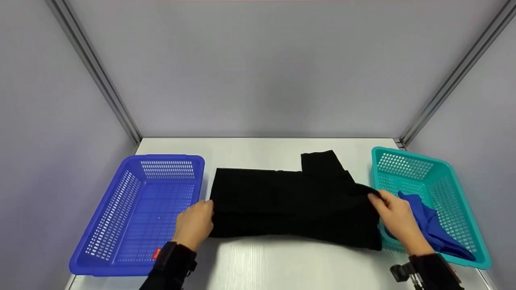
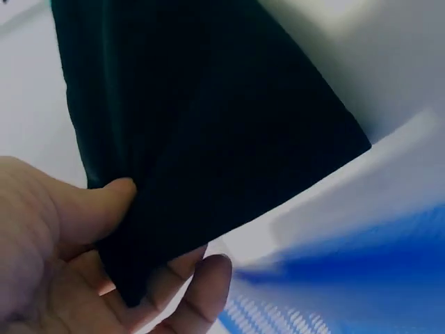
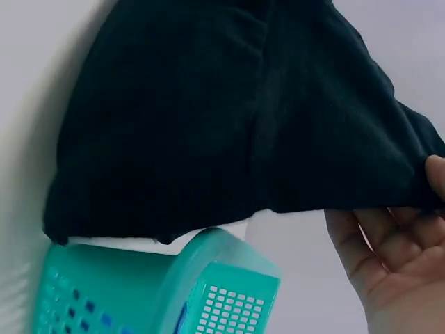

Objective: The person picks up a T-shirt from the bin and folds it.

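A black shirt [image 1: 278, 203] spans the middle of the white table, folded lengthwise, with a short sleeve-like piece [image 1: 321, 162] sticking out at the back. My left hand [image 1: 194, 222] pinches its left end; in the left wrist view the thumb lies over the cloth [image 2: 208, 125] and the fingers behind it. My right hand [image 1: 397, 213] holds the back corner of the right end between thumb and fingers. In the right wrist view the cloth [image 3: 208, 125] slopes up to that grip, and its lower corner hangs near the teal basket [image 3: 229, 299].
To the left stands a blue plastic basket [image 1: 76, 264] with a small red label [image 1: 157, 253]. The teal basket on the right holds a blue cloth [image 1: 439, 233], partly behind my right hand. Grey panels [image 1: 274, 80] enclose the table [image 1: 258, 262] at the back and sides.
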Demonstrator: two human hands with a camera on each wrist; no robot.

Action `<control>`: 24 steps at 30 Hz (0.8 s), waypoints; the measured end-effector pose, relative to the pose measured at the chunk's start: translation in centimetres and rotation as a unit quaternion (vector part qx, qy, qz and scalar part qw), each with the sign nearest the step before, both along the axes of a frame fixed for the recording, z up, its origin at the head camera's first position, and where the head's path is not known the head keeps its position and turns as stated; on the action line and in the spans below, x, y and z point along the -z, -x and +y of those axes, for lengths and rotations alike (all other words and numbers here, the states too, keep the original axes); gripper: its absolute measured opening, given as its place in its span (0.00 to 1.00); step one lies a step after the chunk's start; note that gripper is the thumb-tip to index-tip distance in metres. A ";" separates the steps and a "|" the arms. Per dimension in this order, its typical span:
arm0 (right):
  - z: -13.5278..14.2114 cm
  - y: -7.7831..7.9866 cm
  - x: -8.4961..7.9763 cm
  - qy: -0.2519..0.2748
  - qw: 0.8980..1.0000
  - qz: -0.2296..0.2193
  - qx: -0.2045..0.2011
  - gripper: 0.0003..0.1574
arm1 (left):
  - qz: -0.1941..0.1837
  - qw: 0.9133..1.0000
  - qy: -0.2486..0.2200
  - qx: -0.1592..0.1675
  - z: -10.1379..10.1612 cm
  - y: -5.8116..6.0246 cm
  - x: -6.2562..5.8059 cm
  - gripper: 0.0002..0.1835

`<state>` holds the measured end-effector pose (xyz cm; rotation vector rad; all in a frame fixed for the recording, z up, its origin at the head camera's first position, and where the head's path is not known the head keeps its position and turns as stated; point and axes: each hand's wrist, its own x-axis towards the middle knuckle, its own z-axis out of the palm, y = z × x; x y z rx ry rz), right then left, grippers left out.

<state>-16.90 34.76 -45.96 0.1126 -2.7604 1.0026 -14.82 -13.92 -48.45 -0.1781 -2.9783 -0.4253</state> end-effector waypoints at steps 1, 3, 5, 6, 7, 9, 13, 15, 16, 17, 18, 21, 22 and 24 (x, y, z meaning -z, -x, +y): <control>-0.1 0.4 0.0 0.004 1.000 0.000 0.004 0.18 | -0.006 1.000 0.002 -0.003 -0.3 0.2 -0.2 0.10; -0.2 1.0 0.1 0.007 1.000 0.004 0.013 0.21 | -0.007 1.000 0.008 -0.004 -0.7 0.7 -0.4 0.09; -0.3 1.6 0.2 0.007 1.000 0.007 0.025 0.24 | 0.005 1.000 0.012 0.002 -0.9 1.2 -0.4 0.07; -0.3 1.9 0.3 0.005 0.999 0.009 0.030 0.25 | 0.015 1.000 0.013 0.004 -0.9 1.5 -0.4 0.07; -0.3 2.2 0.4 0.001 0.999 0.014 0.034 0.26 | 0.022 1.000 0.014 0.005 -0.8 1.9 -0.3 0.06; -0.3 2.9 0.6 -0.015 0.999 0.019 0.033 0.26 | 0.029 0.999 0.016 0.002 -0.7 2.8 -0.1 0.06; 0.0 4.1 1.0 -0.061 0.998 0.018 0.029 0.21 | 0.051 0.998 0.030 -0.003 0.1 4.9 0.6 0.06; -0.1 4.7 1.2 -0.078 0.996 0.005 0.032 0.17 | 0.074 0.996 0.051 -0.005 0.4 5.9 1.3 0.08; -0.1 5.0 1.4 -0.085 0.996 -0.001 0.035 0.16 | 0.087 0.994 0.062 -0.007 0.5 6.4 1.7 0.09; -0.2 5.2 1.5 -0.090 0.995 -0.011 0.039 0.16 | 0.096 0.993 0.073 -0.012 0.6 6.8 2.1 0.09; -0.3 5.5 1.7 -0.086 0.995 -0.022 0.043 0.16 | 0.100 0.991 0.083 -0.018 0.7 7.2 2.6 0.09; -0.7 6.1 2.5 -0.078 0.995 -0.041 0.054 0.19 | 0.103 0.989 0.096 -0.042 1.1 8.1 3.9 0.06; -0.9 6.2 2.7 -0.068 0.995 -0.050 0.058 0.20 | 0.103 0.989 0.097 -0.050 1.4 8.3 4.2 0.07; -1.3 6.2 3.2 -0.054 0.994 -0.062 0.067 0.22 | 0.104 0.988 0.106 -0.050 1.9 8.4 4.7 0.11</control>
